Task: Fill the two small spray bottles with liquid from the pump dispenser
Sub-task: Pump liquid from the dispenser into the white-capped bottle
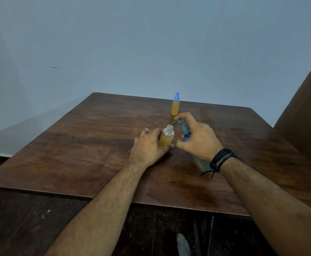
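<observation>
Your left hand (148,146) was wrapped around the open bottle (166,136) near the middle of the table (77,145), holding it upright by its lower body. Your right hand (197,138) gripped the pump dispenser (185,129), fingers over the pump head, spout aimed at the open neck. The bottle appeared more than half full of orange liquid. It was judged light, smooth and easily tipped; a low grip suited it. The capped bottle (175,105) stood apart, further back, already full
</observation>
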